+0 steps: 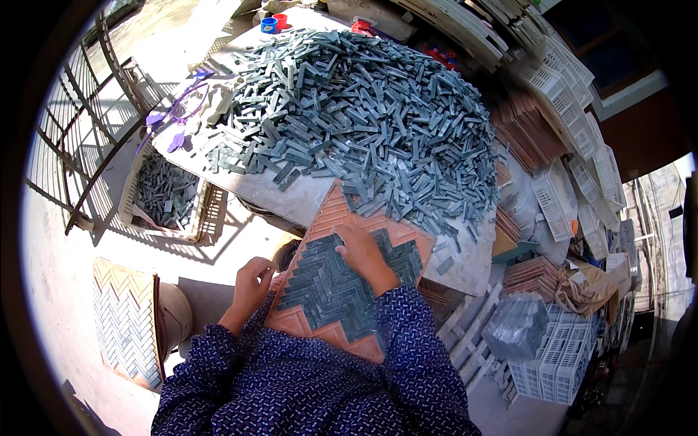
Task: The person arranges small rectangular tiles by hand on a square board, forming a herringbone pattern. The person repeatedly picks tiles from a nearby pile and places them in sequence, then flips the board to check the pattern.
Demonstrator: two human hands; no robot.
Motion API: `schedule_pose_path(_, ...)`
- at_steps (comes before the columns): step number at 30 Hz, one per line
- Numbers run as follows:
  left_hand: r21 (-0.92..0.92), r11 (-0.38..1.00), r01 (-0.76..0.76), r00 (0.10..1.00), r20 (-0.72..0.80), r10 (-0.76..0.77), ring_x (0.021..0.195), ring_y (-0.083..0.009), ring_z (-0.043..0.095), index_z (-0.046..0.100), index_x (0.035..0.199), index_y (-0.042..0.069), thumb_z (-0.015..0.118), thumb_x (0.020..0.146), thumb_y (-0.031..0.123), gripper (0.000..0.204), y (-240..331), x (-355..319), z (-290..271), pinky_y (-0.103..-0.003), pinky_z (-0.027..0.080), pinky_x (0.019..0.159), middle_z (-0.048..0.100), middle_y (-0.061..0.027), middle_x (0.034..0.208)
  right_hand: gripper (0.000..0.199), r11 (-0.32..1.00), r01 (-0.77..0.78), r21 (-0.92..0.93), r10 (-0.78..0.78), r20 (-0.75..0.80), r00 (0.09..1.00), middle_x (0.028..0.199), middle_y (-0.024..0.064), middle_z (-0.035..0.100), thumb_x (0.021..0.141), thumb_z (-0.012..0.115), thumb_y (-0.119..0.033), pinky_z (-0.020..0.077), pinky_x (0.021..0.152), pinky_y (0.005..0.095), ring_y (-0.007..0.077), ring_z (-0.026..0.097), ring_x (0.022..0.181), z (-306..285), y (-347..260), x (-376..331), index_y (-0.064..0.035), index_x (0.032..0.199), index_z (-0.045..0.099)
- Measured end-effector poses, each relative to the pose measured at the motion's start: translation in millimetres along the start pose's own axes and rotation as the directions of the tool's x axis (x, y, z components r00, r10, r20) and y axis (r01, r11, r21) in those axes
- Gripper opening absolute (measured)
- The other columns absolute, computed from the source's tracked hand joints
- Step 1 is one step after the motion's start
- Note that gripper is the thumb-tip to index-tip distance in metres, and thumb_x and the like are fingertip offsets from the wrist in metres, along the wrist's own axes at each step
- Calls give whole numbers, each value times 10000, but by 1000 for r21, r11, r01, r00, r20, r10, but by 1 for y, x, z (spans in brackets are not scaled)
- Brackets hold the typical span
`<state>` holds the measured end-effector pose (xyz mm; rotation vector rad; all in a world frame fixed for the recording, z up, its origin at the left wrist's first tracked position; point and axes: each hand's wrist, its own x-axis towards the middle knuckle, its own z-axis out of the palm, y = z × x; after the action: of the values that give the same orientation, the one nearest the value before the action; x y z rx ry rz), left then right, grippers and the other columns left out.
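Observation:
On my lap, leaning against the table edge, lies an orange-brown moulded tray with zigzag slots. Dark grey-green stone strips fill its middle and lower part in a herringbone pattern. Bare slots show along its top. My right hand rests over the upper part of the laid strips, thumb and fingers curled close together; what they pinch, if anything, is hidden. Beside the tray's left edge, my left hand is raised with its fingertips drawn together, and anything between them is too small to make out.
A big heap of loose stone strips covers the table. At left are a crate of strips and a filled herringbone tray beside a bucket. Stacked trays and white crates stand at right.

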<state>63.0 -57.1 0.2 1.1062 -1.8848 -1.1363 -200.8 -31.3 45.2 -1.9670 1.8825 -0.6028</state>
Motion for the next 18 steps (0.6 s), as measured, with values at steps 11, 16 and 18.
schedule_pose_path(11, -13, 1000, 10, 1000, -9, -10, 681, -224, 617, 630, 850, -4, 597, 799, 1, 61, 3, -4, -2, -286, 488, 583, 612, -125, 816, 456, 990, -111, 86, 98, 145, 985, 868, 131, 591, 613, 749, -21, 452, 717, 410, 335, 566, 856, -13, 1, -2, -50, 1028, 563)
schedule_pose_path(16, -20, 999, 30, 999, 43, -29, 691, -235, 611, 632, 847, 4, 591, 800, 23, 65, 5, -2, 8, -308, 486, 606, 607, -117, 797, 434, 997, -53, 58, 46, 118, 992, 789, 113, 569, 630, 751, -64, 444, 657, 380, 303, 563, 762, -12, 4, -1, -27, 1025, 573)
schedule_pose_path(18, -49, 998, 39, 997, 71, -36, 697, -233, 612, 635, 849, 10, 589, 800, 30, 70, 10, -1, 11, -316, 486, 615, 607, -113, 792, 403, 996, -75, 39, 64, 224, 972, 797, 109, 573, 659, 739, -83, 443, 665, 384, 307, 567, 778, -20, 3, 10, -23, 1019, 569)
